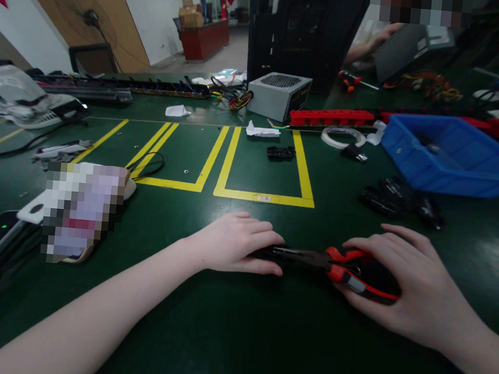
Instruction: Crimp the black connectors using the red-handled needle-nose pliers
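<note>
1. The left hand (238, 245) is closed around a small black piece (269, 252), pinched between thumb and fingers low over the bench (218, 341).
2. The right hand (418, 286) is wrapped around the red-handled pliers (334, 265), whose nose points left and meets the piece near the left fingertips. Whether the jaws bite on it cannot be told.
3. With the nose so near the thumb and fingers, a slip or sudden squeeze could nip skin.
4. Much of the piece is hidden by the left hand; a poor view of the contact could bring the nose down on the wrong spot and crack or scar it.
5. A loose pinch could let the piece twist out and skid toward the black parts (381, 201) beside the blue bin (455, 176), where it might get mixed up.
</note>
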Tool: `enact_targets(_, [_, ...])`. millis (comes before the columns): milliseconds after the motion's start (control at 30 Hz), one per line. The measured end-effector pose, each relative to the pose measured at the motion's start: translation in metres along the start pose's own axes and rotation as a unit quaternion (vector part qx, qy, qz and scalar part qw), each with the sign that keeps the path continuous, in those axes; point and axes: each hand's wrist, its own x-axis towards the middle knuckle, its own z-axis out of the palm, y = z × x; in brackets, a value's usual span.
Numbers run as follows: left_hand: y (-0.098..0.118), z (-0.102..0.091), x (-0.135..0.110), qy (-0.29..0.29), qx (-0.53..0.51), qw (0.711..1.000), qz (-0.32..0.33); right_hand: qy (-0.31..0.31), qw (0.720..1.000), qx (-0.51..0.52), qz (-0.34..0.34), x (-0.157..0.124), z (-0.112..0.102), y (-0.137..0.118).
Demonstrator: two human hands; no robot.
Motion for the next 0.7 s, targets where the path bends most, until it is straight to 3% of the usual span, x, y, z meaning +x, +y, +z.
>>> enact_targets(700, [0.0001, 0.0002, -0.0003, -0.004, -0.009, 1.0, -0.009, 0.042, 0.997, -0.06, 0.001, 0.0014, -0.0028, -0.0037])
